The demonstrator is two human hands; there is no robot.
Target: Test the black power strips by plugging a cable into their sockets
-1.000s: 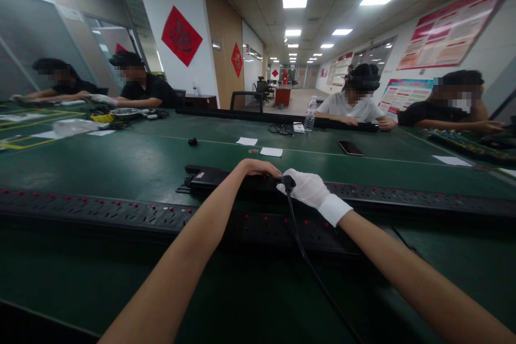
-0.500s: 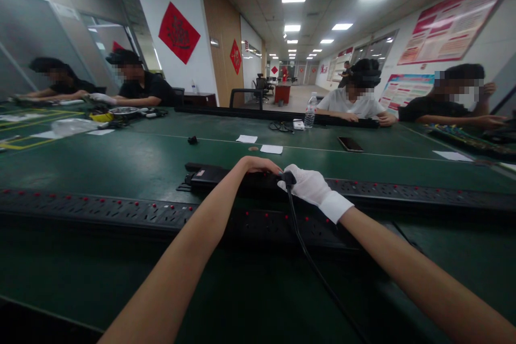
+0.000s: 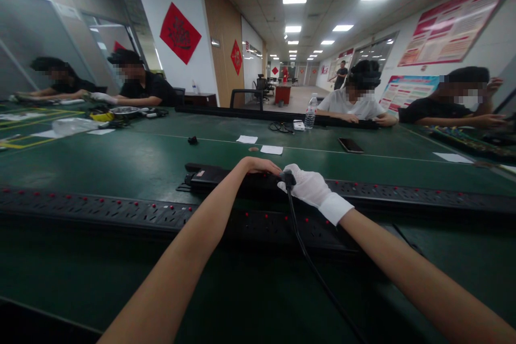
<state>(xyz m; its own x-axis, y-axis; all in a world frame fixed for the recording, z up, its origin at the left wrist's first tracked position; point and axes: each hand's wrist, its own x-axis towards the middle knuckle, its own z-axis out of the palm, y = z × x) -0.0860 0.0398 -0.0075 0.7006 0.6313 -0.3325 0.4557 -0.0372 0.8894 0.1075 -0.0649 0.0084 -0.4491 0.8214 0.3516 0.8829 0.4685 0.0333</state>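
Note:
My right hand (image 3: 308, 185), in a white glove, is closed around a black plug (image 3: 287, 178) held at the far power strip. A black cable (image 3: 308, 258) hangs from the plug and runs toward me. Bare, my left hand (image 3: 262, 165) lies over the far black power strip (image 3: 374, 189), its stretched fingers pointing right and their tips close to the plug. Its thumb is hidden. Whether the plug's pins are in a socket cannot be seen. A nearer black power strip (image 3: 121, 212) with red indicators passes under my left forearm.
On the green table (image 3: 133, 153) are a small black part (image 3: 192, 140), paper slips (image 3: 271, 149), a phone (image 3: 350, 144) and a water bottle (image 3: 310, 112). A long black strip (image 3: 242, 114) lies along the far edge. Several people sit around the table.
Both hands and the plug stay in nearly the same place. In the far background a standing person has come more into view beside the seated person in white.

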